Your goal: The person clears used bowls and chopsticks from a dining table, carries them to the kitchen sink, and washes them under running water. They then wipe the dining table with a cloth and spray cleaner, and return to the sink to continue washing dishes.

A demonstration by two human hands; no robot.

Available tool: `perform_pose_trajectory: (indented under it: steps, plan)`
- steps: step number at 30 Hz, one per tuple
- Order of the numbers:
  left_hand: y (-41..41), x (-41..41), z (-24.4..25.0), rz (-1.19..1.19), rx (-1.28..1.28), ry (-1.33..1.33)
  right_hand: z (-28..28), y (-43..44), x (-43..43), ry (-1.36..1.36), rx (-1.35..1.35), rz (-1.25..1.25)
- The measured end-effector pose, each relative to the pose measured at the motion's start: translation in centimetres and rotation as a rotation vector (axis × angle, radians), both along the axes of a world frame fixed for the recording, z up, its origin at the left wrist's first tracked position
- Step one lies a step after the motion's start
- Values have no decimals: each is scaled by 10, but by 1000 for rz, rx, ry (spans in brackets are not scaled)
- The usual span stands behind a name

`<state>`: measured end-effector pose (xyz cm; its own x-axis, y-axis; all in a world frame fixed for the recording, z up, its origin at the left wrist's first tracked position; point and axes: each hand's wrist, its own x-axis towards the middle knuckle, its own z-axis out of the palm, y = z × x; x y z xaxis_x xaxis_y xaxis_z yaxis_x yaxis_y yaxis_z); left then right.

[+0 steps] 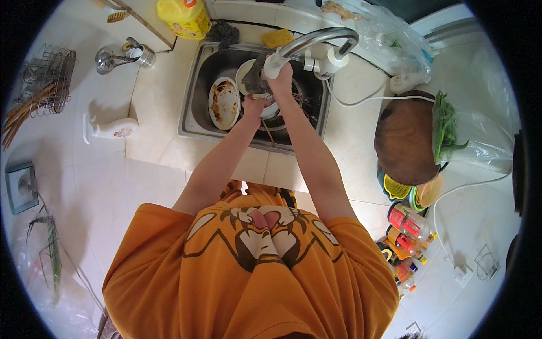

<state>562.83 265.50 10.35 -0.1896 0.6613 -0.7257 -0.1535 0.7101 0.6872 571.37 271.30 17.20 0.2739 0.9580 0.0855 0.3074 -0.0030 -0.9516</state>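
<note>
Both my hands are over a stainless steel sink (195,114), beneath the curved metal faucet (315,37). My right hand (281,82) grips a dark grey cloth (255,78), right by the spout's white end piece (275,63). Lower and to the left, my left hand (255,106) has bent fingers at the cloth's lower end, against a white bowl (271,112); what it grips is hidden. A white oval dish (224,104) with brown food stains leans at the sink's left. Behind the cloth shows part of a pale dish (243,75). A brown stick (268,133) lies by the bowl.
Behind the sink sit a yellow jug (184,19), a dark scrubber (223,34) and a yellow sponge (277,38). A white spray bottle (114,128) is on the left. To the right are a round wooden board (404,135), bagged green vegetables (444,127) and a white hose (360,103).
</note>
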Motion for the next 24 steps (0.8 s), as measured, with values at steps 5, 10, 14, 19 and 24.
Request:
perform_pose_trajectory:
  steps: [5, 10, 14, 19, 24]
  plan:
    - [19, 9, 9, 234, 228, -367, -15, -4, 2, -53, -94, 110]
    - [36, 18, 20, -22, 227, -598, -13, -16, -16, -96, 45, 27]
    - [41, 32, 27, -161, 287, -486, 3, -27, -1, -413, 123, 30]
    - [45, 44, 21, -194, 298, -489, 15, -32, 36, -325, 11, 86]
    - [62, 44, -45, -37, 285, -769, 3, -19, 39, 396, -169, 178]
